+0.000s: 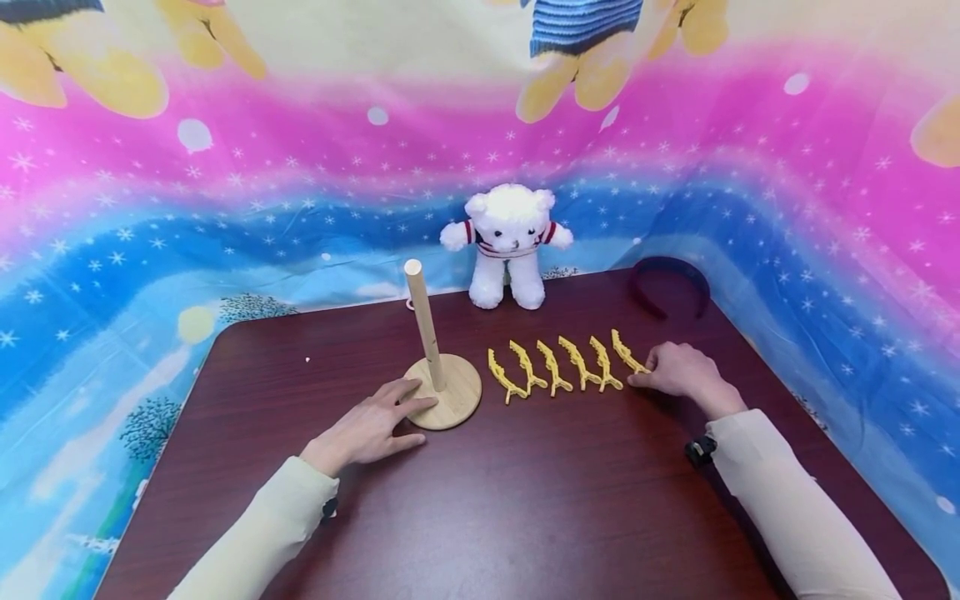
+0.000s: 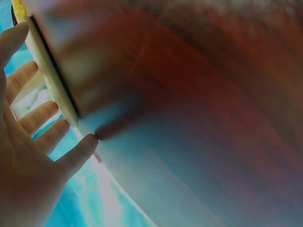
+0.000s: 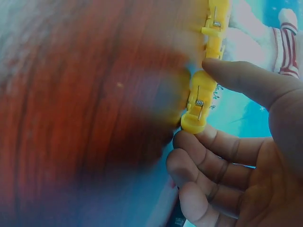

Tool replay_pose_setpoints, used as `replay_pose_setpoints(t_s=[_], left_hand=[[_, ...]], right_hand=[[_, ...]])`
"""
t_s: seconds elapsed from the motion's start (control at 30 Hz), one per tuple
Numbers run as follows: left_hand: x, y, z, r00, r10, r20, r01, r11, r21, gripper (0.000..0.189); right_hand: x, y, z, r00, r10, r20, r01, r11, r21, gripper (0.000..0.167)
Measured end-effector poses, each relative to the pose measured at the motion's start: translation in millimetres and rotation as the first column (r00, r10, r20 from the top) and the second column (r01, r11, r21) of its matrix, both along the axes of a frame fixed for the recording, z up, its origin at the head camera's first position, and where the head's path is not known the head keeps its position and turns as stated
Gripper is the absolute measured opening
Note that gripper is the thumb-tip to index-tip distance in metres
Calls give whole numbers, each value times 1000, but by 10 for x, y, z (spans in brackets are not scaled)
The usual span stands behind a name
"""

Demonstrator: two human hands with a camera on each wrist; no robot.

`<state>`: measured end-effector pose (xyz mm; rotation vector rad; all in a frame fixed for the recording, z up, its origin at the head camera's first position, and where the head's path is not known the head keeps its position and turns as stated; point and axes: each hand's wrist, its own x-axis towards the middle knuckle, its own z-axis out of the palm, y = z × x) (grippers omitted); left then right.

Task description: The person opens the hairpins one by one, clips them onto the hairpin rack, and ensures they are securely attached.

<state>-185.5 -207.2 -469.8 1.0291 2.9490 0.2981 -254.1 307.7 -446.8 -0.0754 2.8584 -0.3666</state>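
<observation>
My left hand (image 1: 369,427) rests at the near left of a wooden stand, fingers spread, with fingertips on its round base (image 1: 457,406). A plain post (image 1: 423,325) rises upright from that base. Several yellow alligator hair clips (image 1: 552,367) lie in a slanted row right of the stand. At the row's right end, my right hand (image 1: 682,375) pinches the forked end of the last hair clip (image 1: 624,348) between thumb and forefinger. In the right wrist view, a metal spring shows in this clip (image 3: 201,87), and the other fingers curl below it.
A white teddy bear (image 1: 512,242) in a striped top stands at the table's back edge. Behind my right hand is a dark red headband (image 1: 671,271). A printed cloth (image 1: 337,192) hangs around the brown table (image 1: 495,517).
</observation>
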Motion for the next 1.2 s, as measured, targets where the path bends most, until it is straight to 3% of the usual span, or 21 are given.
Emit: replay_pose_setpoints(t_s=[0.37,0.63,1.2], left_hand=[[-12,-6,-22,1000,-16,7,16,1000,-6,63],[-9,4,-25,1000,-28,-3,28,1000,-8,65],[10,14,-17,999,-25,22,26,1000,-10,66]], right_hand=[[15,81,75,997,-8,-78,7,1000,-22,37],[48,54,216,985,-9,-170,5,1000,-24,43],[104,-251,314,941,71,-331,-106,991,-86,36]])
